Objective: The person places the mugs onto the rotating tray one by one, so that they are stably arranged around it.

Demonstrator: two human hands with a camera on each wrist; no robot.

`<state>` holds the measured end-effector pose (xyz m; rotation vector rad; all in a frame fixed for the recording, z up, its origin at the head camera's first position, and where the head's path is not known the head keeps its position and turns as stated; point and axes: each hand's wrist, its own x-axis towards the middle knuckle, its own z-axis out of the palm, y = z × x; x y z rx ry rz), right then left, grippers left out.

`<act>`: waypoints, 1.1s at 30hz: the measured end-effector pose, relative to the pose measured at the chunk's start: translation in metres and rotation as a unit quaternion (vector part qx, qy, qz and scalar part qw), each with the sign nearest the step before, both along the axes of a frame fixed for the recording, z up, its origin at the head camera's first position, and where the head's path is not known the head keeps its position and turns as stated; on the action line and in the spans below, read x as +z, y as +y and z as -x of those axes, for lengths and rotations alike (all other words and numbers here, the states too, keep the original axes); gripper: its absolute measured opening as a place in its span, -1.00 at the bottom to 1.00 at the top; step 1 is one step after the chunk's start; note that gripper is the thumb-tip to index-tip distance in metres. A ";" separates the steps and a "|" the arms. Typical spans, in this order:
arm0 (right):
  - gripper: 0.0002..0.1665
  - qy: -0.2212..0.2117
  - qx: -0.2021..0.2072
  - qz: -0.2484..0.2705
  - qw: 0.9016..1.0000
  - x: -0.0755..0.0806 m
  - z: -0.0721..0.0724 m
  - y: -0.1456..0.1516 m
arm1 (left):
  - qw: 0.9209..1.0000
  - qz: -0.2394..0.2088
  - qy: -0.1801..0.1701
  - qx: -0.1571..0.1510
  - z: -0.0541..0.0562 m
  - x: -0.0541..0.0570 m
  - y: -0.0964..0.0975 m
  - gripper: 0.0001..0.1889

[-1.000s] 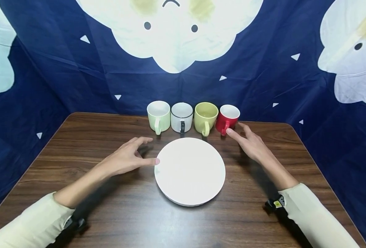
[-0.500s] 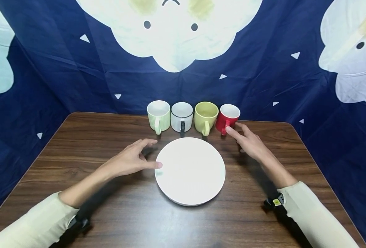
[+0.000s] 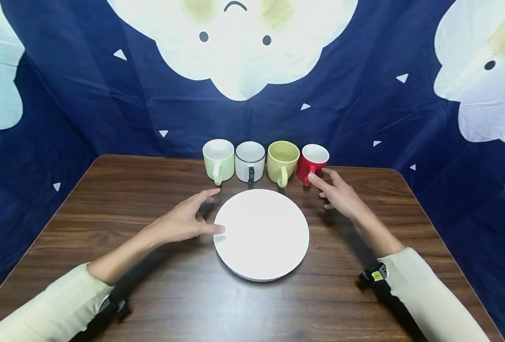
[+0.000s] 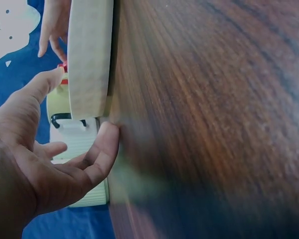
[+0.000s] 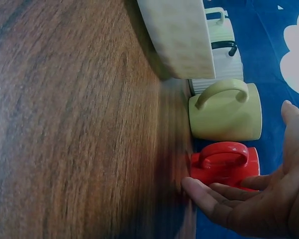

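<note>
In the head view, a thick white round disc (image 3: 263, 237) lies mid-table. My left hand (image 3: 177, 222) is spread at its left side, the thumb over the edge; whether it touches cannot be told. The left wrist view has the left hand (image 4: 50, 169) with parted fingers, holding nothing, near the disc's side (image 4: 89, 59). Beside the red mug (image 3: 302, 169), my right hand (image 3: 341, 195) reaches with fingers loosely extended, thumb close to the handle. From the right wrist, fingers of that hand (image 5: 269, 204) lie alongside the red mug (image 5: 217, 172), not wrapped around it; contact is unclear.
Left of the red mug stand a yellow-green mug (image 3: 280, 161), a white ribbed mug (image 3: 249, 159) with black rim and handle, and a pale green ribbed mug (image 3: 219, 159), handles facing me. A blue cloth (image 3: 150, 114) hangs behind the wooden table (image 3: 150, 294).
My left hand has shifted slightly right, its thumb further over the disc's edge. My right hand has moved a little closer to the red mug. The mugs keep their places on the table.
</note>
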<state>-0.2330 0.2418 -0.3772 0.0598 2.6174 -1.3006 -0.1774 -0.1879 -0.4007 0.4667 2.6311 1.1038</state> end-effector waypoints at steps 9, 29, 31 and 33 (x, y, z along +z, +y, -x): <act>0.16 0.002 0.008 0.041 0.999 -0.006 0.001 -0.003 | 1.000 -0.016 0.008 -0.022 0.000 -0.005 0.001 0.09; -0.13 -0.091 0.031 0.235 0.967 -0.013 0.015 -0.003 | 0.993 -0.076 0.008 -0.093 0.011 -0.012 -0.005 -0.01; -0.17 -0.104 0.026 0.265 0.958 -0.015 0.017 -0.004 | 0.991 -0.085 0.002 -0.103 0.013 -0.013 -0.007 -0.01; -0.19 -0.115 0.019 0.297 0.948 -0.017 0.018 -0.006 | 0.989 -0.096 -0.008 -0.110 0.014 -0.015 -0.008 -0.01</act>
